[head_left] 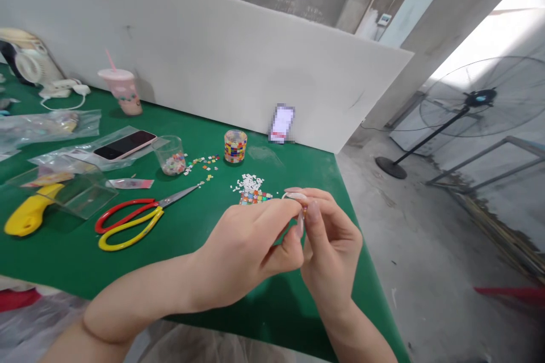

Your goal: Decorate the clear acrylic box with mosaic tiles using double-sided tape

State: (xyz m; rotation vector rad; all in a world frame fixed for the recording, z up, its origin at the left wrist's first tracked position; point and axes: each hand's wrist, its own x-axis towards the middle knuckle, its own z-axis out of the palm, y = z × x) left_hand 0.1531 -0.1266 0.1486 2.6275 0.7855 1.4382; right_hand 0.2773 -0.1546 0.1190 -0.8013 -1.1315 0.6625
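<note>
My left hand (255,238) and my right hand (330,232) meet over the green table, fingertips pinched together. A small whitish curved piece (296,197) shows between them; fingers cover most of it, so its kind is unclear. Just behind my left hand lies a sheet of colourful mosaic tiles (255,197), partly hidden by the hand. Beyond it is a loose pile of white tiles (250,182). A jar covered in coloured mosaic tiles (235,146) stands farther back. Scattered coloured tiles (204,163) lie beside a clear cup (172,160) holding more of them.
Scissors (159,204) with red and yellow handles lie left of my hands. Farther left are a yellow tool (32,212), a clear plastic box (85,198), a phone (125,145) and a pink drink cup (125,93). A lit phone (283,123) leans on the white partition (213,57).
</note>
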